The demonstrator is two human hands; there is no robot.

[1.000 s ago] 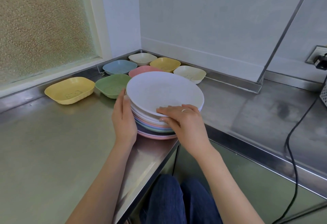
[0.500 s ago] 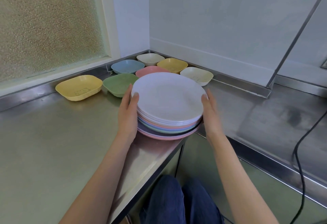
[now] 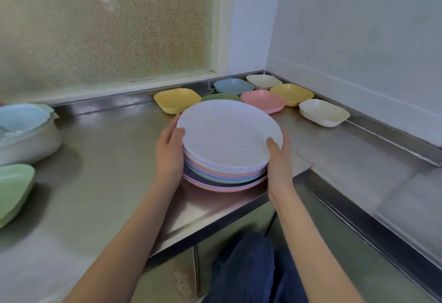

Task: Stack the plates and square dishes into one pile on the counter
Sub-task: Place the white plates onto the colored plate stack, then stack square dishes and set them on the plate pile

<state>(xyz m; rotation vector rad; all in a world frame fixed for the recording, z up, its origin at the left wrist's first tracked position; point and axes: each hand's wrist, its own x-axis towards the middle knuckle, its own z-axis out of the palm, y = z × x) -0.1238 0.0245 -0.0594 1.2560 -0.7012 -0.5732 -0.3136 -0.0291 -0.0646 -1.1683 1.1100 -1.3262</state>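
Head view: a stack of round plates (image 3: 227, 159) sits on the stainless steel counter (image 3: 100, 183), near the counter's inner front corner, with a white plate (image 3: 228, 132) on top and pink, blue, green and dark plates layered below it. The left hand (image 3: 168, 156) presses flat against the stack's left side, fingers together and curved around the rims, thumb tip resting on the white plate's edge. The right hand (image 3: 278, 166) cups the stack's right side the same way, thumb on the top rim; its other fingers wrap behind the plates and are hidden, so I cannot tell whether they are spread.

Behind the stack, toward the counter's back corner, seven square dishes lie singly, not piled. A yellow square dish (image 3: 177, 100) is behind the stack to its left, a green square dish (image 3: 221, 98) is mostly hidden directly behind the white plate, and a pink square dish (image 3: 263, 100) is just behind the stack to its right. Farther back are a blue square dish (image 3: 233, 86), a cream square dish (image 3: 264, 81) in the corner, and a second yellow square dish (image 3: 291, 94). A white square dish (image 3: 324, 112) lies right of the stack, along the wall.

Well left of the stack, at the frame's edge, are a blurred pile of pale bowls (image 3: 24, 130) and a light green dish (image 3: 13, 190)
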